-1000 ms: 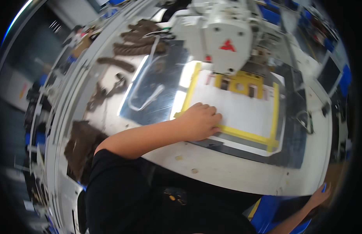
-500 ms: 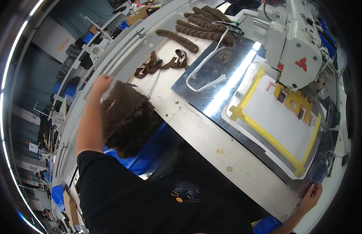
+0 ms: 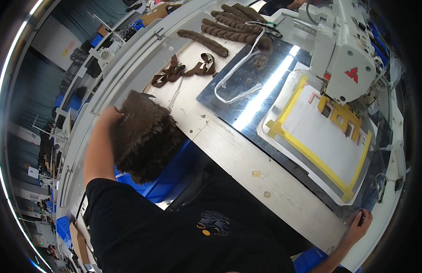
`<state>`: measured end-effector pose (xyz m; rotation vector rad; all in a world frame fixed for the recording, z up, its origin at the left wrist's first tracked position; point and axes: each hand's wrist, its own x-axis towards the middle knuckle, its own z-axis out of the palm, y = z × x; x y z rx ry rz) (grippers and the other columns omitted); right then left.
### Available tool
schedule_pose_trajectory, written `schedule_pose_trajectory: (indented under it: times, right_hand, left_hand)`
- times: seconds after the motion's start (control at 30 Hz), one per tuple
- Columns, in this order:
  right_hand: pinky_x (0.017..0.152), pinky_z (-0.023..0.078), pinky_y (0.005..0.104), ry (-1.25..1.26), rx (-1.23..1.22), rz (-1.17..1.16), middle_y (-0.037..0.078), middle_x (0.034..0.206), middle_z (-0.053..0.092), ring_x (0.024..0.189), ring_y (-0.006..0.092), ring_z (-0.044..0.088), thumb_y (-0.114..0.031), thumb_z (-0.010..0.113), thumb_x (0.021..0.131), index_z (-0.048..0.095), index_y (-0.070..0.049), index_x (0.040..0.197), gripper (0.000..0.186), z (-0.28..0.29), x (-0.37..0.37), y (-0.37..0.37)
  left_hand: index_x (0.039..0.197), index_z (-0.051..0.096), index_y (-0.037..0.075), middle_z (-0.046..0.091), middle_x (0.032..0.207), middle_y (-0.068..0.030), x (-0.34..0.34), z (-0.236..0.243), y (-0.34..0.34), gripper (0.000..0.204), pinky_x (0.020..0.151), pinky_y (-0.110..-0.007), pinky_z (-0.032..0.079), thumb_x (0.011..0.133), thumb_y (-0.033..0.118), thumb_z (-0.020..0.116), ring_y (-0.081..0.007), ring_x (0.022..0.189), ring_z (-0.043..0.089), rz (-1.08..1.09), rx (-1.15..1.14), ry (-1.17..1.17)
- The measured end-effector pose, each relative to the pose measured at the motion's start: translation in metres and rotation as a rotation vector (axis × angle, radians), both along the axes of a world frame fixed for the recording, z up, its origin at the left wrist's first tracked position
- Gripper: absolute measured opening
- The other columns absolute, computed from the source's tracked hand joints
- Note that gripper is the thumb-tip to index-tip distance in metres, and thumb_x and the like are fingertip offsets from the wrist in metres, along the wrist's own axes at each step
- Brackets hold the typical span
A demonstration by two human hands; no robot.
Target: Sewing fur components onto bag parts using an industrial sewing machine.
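Brown fuzzy fabric pieces (image 3: 145,136), stacked in a thick bundle, hang off the near left edge of the worktop (image 3: 238,154), above blue bins. The left hand (image 3: 112,114) grasps the bundle at its upper left side. The right hand (image 3: 358,225) rests at the worktop's near right corner, pressing something small and dark; whether it is clenched I cannot tell. Brown straps (image 3: 183,71) lie farther along the worktop, and a sewing machine (image 3: 345,50) stands over a yellow-framed white template (image 3: 320,141).

Left hand (image 3: 112,113) clutching — right hand (image 3: 356,226) outstretched
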<state>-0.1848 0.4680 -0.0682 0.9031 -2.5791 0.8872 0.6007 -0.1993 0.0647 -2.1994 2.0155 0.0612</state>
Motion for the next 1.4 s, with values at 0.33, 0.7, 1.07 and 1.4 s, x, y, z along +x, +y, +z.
schedule_pose_trajectory:
  times: [0.33,0.7,1.07,1.4]
  right_hand:
    - [0.097,0.048,0.0362,-0.010,0.019,-0.026,0.013,0.121,0.061,0.111,0.0293,0.060,-0.012,0.059,0.103,0.063,0.001,0.115,0.018,0.005,0.007,-0.001]
    - [0.099,0.047,0.0376,0.041,0.041,-0.026,0.014,0.118,0.062,0.111,0.0310,0.060,-0.011,0.059,0.102,0.064,0.000,0.114,0.017,0.007,0.009,-0.001]
    - [0.100,0.047,0.0380,-0.021,-0.005,-0.029,0.013,0.118,0.062,0.112,0.0290,0.061,-0.009,0.060,0.100,0.064,0.000,0.113,0.017,0.013,0.006,-0.004]
    - [0.091,0.047,0.0355,-0.097,-0.079,0.179,0.015,0.121,0.063,0.112,0.0285,0.061,-0.012,0.069,0.091,0.066,0.000,0.111,0.023,0.117,0.034,-0.088]
  left_hand:
    - [0.107,0.074,-0.005,0.072,0.116,-0.0264,-0.033,0.004,-0.004,0.057,0.098,-0.048,0.053,0.079,0.044,0.076,-0.0410,0.111,0.068,0.080,-0.089,-0.216]
    - [0.108,0.076,-0.002,0.074,0.112,-0.0217,0.003,0.003,-0.021,0.061,0.091,-0.046,0.054,0.080,0.053,0.080,-0.0358,0.105,0.071,0.149,0.138,-0.004]
    - [0.085,0.077,-0.001,0.074,0.084,-0.0220,-0.076,0.087,0.016,0.043,0.078,-0.046,0.057,0.067,0.036,0.089,-0.0354,0.082,0.074,0.020,-0.202,-0.079]
    - [0.092,0.070,-0.001,0.059,0.090,-0.0124,-0.344,0.200,0.153,0.021,0.076,-0.039,0.047,0.078,0.012,0.080,-0.0320,0.084,0.061,-0.720,-0.668,0.146]
